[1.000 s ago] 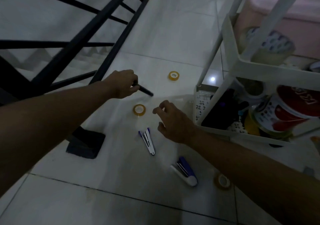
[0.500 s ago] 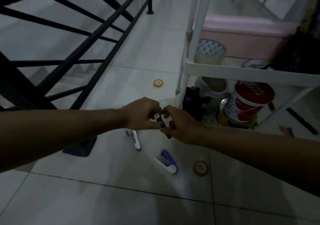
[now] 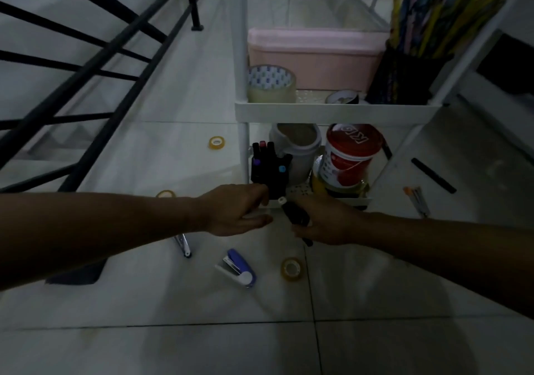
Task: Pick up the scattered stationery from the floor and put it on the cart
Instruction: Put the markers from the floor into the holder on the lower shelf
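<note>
My left hand sits half-open at the front edge of the cart's bottom shelf, holding nothing I can see. My right hand is just beside it, closed around a black marker, white end toward the shelf. On the floor near the cart: pens partly under my left forearm, blue stapler, tape roll below my right hand. Another tape roll lies by the cart's front leg.
</note>
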